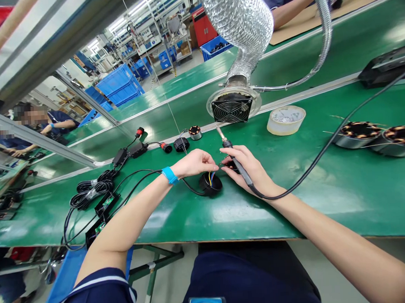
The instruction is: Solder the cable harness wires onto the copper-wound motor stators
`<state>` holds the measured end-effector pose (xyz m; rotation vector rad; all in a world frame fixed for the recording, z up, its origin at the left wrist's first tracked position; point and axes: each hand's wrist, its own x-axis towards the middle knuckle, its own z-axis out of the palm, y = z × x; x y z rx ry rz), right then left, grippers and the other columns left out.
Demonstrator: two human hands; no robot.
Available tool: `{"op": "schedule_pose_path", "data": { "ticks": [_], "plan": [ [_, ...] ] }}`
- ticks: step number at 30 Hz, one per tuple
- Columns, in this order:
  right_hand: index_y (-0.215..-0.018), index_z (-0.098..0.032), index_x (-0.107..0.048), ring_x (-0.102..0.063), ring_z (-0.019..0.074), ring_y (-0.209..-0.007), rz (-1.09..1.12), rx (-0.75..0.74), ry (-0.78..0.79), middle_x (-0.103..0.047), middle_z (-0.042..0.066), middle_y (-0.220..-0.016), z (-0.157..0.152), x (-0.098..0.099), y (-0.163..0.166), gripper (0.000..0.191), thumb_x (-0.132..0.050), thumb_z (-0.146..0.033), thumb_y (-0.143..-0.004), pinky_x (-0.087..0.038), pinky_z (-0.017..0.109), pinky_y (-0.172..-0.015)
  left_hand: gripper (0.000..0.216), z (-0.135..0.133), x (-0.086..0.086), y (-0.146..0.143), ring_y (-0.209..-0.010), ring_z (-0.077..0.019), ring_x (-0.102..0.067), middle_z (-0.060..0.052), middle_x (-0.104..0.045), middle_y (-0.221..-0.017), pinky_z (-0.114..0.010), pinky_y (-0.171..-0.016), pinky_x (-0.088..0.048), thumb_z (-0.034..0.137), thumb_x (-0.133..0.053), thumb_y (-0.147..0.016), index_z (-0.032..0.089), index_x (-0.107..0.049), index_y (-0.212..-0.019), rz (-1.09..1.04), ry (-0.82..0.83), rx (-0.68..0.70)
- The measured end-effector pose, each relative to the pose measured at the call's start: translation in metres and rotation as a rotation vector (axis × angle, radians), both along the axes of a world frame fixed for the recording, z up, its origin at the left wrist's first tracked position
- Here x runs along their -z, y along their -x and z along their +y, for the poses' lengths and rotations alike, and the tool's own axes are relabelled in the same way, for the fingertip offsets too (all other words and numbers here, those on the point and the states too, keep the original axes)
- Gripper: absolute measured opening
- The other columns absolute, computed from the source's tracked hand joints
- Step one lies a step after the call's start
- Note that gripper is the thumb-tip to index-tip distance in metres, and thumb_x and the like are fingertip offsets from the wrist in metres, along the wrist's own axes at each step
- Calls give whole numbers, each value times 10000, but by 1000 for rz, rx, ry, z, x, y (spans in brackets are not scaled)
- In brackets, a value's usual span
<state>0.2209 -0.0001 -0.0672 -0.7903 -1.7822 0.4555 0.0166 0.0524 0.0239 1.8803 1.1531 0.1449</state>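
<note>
My right hand [253,169] is closed around a soldering iron [241,168], its tip pointing up and away toward the fume fan. The same hand's fingertips also touch a small dark part with copper-coloured windings [230,163], mostly hidden by the fingers. Thumb and forefinger of my left hand [199,163] pinch thin wire ends just left of that part. Under the left fingertips a round black housing [209,190] lies open side up. Yellow and blue wires [211,178] rise out of it, and a black cable enters its left side.
Behind my hands hangs a fume fan [232,110] on a silver duct [241,27]. A roll of clear tape [285,121] and wound stators [357,134] lie right. Coiled cables [92,189] and circuit boards [106,203] lie left. A co-worker's arm [293,11] rests across the bench.
</note>
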Motion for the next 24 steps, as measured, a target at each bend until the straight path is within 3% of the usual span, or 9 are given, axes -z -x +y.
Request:
{"op": "schedule_pose_path", "data": {
  "ticks": [9, 13, 19, 24],
  "plan": [
    [-1422, -300, -501, -711, 193, -925, -14, 10, -12, -515, 87, -1254, 2, 1, 0, 496, -610, -148, -962, -636, 349, -853, 267, -6, -10, -8, -645, -116, -510, -20, -651, -701, -242, -619, -365, 330, -580, -861, 118, -694, -746, 144, -95, 116],
    [-1414, -296, -507, -716, 192, -912, -6, 15, -18, -519, 87, -1251, 2, 1, -1, 491, -619, -149, -958, -636, 346, -851, 255, -7, -9, -7, -641, -120, -510, -18, -650, -684, -245, -608, -358, 357, -646, -833, 123, -704, -750, 133, -105, 52],
    [-1403, -295, -513, -718, 194, -905, 6, 17, -16, -521, 90, -1249, 1, -2, 0, 465, -610, -167, -967, -643, 348, -841, 369, -6, -2, 0, -673, -123, -544, -51, -696, -753, -255, -648, -400, 464, -795, -724, 104, -741, -785, -43, 67, -131],
    [-1407, -306, -509, -711, 198, -915, 1, 29, -29, -517, 90, -1249, 0, -1, 0, 476, -601, -150, -967, -646, 361, -844, 546, -1, -3, 2, -544, -52, -315, -89, -731, -850, -245, -514, -200, 618, -745, -771, 90, -786, -909, -143, 246, -113]
  ]
}}
